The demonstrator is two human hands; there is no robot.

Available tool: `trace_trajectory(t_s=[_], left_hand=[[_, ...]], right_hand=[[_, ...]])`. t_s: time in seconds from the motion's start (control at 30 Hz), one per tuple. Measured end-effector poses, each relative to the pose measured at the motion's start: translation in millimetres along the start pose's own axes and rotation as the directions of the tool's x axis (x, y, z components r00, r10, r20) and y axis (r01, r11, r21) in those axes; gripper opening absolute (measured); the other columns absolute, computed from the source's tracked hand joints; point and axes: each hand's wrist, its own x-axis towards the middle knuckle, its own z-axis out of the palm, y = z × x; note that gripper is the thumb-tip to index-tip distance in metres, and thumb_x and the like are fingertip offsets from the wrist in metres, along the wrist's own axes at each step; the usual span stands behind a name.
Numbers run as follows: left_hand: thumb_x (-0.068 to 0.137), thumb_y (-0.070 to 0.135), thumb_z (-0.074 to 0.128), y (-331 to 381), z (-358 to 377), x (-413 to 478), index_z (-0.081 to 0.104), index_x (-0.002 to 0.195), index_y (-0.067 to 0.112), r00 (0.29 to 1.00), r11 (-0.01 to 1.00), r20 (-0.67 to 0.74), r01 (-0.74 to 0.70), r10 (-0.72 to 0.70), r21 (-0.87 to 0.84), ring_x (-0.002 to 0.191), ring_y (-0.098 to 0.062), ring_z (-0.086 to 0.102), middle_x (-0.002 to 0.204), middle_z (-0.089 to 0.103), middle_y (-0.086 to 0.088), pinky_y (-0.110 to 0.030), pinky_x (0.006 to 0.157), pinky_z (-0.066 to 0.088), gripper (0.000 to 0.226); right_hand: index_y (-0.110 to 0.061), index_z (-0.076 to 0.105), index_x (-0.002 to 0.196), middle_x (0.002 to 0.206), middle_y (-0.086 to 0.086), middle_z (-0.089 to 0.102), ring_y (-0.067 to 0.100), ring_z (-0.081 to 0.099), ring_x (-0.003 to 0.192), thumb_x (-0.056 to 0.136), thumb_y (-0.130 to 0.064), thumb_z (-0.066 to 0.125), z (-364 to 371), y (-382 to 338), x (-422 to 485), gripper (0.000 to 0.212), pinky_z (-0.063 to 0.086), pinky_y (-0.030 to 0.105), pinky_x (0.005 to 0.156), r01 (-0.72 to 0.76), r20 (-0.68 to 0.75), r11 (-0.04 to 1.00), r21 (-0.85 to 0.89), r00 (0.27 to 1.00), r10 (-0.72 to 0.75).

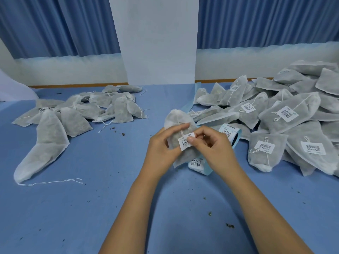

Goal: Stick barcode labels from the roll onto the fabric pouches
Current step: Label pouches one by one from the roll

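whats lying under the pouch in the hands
A blue-backed label strip pokes out below the pouch, leading toward the label roll. The stretch between is hidden by the pouch and the right hand pinching a label.

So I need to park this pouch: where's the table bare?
Bare table between the unlabelled pile and the left hand, and along the near edge. Crowded on the right: labelled pile and label roll beside the right hand.

Barcode with unreadable characters on held label, likewise labels on piled pouches
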Motion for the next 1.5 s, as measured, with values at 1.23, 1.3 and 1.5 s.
trace_trajectory(t_s=[1.23, 1.3, 1.5], left_hand=[[0.089, 0.004, 0.066, 34, 25, 9, 0.071, 0.103, 0.034, 0.994, 0.995, -0.076, -0.087, 0.082, -0.057, 0.098, 0.000, 0.062, 0.103, 0.067, 0.018, -0.013, 0.077, 0.046, 0.034], [0.090, 0.005, 0.066, 40, 40, 11, 0.072, 0.104, 0.032, 0.991, 0.989, -0.137, -0.028, 0.008, -0.145, 0.100, -0.003, 0.063, 0.104, 0.067, 0.014, -0.015, 0.076, 0.047, 0.030], [0.089, 0.004, 0.065, 51, 87, 8, 0.074, 0.101, 0.028, 0.980, 0.986, -0.163, 0.092, -0.114, -0.136, 0.101, -0.005, 0.065, 0.101, 0.071, 0.017, -0.020, 0.086, 0.050, 0.028]], right_hand=[[-0.014, 0.069, 0.079, 0.067, -0.010, 0.063, 0.003, 0.053, 0.064, 0.084, -0.019, 0.071, -22, -17, 3, 0.007, 0.041, 0.016, 0.063, -0.073, -0.194, 0.996, 0.055, 0.978, 0.082], [-0.007, 0.070, 0.078, 0.069, 0.002, 0.064, 0.010, 0.055, 0.067, 0.085, -0.017, 0.069, -29, -20, 1, 0.013, 0.045, 0.027, 0.066, -0.102, -0.262, 0.981, 0.165, 0.954, 0.144], [0.016, 0.059, 0.088, 0.083, 0.038, 0.055, 0.033, 0.052, 0.070, 0.091, -0.023, 0.061, -65, -21, -12, 0.039, 0.041, 0.038, 0.071, -0.183, -0.325, 0.945, 0.270, 0.907, 0.268]])
